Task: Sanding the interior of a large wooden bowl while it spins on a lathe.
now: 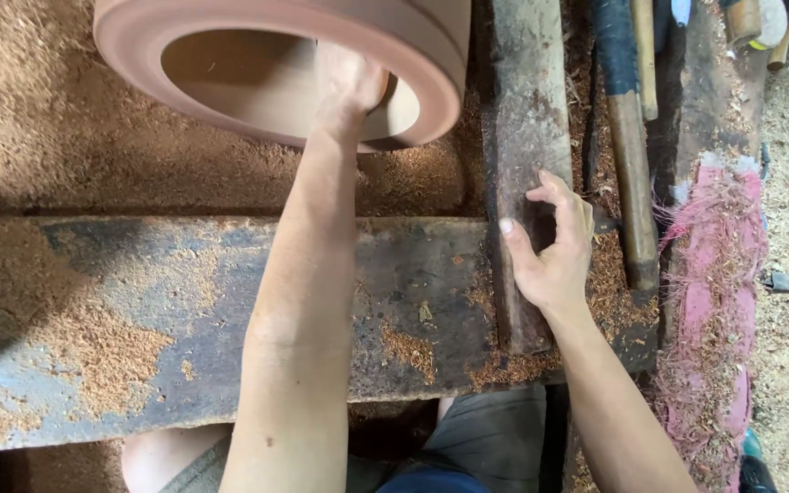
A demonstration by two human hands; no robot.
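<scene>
Large round wooden ring (431, 64), pale pink-brown and hollow, at top centre of the frame. Left hand (351, 87) reaches inside it, palm flat on the inner wall, fingers hidden, grip not discernible. Right hand (554, 246), centre right, half open, thumb and fingertips on an upright dark wooden bar (522, 119). Sawdust-strewn desk (139, 301) beneath; long-handled tool (634, 173) just right of the bar.

Wooden ring (431, 82) behind plank (184, 301); upright board (527, 137) right of ring; tool handles (636, 183) further right.
</scene>
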